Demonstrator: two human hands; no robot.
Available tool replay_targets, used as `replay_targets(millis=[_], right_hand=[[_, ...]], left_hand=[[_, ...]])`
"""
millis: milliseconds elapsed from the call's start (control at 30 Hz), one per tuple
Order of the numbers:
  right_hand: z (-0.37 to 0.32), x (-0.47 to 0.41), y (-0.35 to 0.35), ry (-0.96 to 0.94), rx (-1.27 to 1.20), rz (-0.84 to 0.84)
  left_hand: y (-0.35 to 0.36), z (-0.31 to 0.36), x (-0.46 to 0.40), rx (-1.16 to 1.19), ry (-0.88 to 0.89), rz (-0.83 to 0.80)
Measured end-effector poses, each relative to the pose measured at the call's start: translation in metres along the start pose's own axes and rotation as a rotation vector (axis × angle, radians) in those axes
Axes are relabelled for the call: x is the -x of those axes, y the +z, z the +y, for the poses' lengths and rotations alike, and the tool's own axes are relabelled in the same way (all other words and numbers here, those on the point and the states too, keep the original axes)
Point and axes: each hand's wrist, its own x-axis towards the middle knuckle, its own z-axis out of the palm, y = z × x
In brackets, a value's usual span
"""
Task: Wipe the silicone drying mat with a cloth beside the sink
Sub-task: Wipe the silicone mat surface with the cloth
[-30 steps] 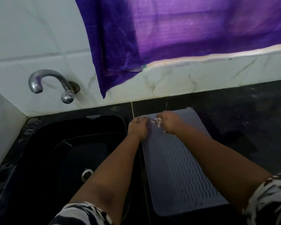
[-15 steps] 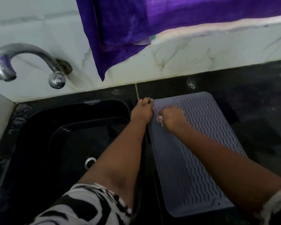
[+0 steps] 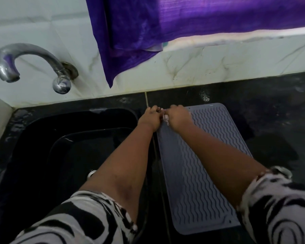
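A grey silicone drying mat with wavy ridges lies on the black counter, right of the sink. My right hand is closed on a small pale cloth at the mat's far left corner; only a scrap of the cloth shows under the fist. My left hand rests just left of it, fingers curled down on the mat's far left edge, almost touching the right hand. Whether the left hand also grips the cloth is hidden.
A black sink with a drain lies to the left. A metal tap juts from the white tiled wall. A purple curtain hangs over the wall behind the mat. Black counter extends to the right.
My right hand with the cloth has slid up to the mat's far left corner, close against my left hand. The view has shifted slightly.
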Motion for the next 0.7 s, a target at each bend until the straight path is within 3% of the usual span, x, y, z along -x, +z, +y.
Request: replay_targets(millis=[100,267,367,433,533,700], right_hand=[[0.002,0.029,0.007,-0.041,-0.032,-0.066],[0.007,0.103,0.002,-0.14,0.009,-0.427],[0.012,0.089,-0.03,-0.019,-0.221,-0.525],[0.019,0.049,-0.047,0.065,-0.34,-0.356],[0.018,-0.004,-0.033,0.034,-0.185,-0.062],[0.009,0.02,0.02,-0.012,0.021,-0.013]], left_hand=[[0.001,-0.002,0.0,-0.017,-0.007,0.004],[-0.001,0.002,0.002,-0.115,-0.024,-0.031],[-0.001,-0.001,0.001,-0.094,-0.004,-0.051],[-0.001,-0.004,0.0,-0.056,0.007,-0.037],[0.002,-0.004,0.0,-0.013,0.001,-0.002],[-0.001,-0.001,0.003,-0.051,-0.013,-0.005]])
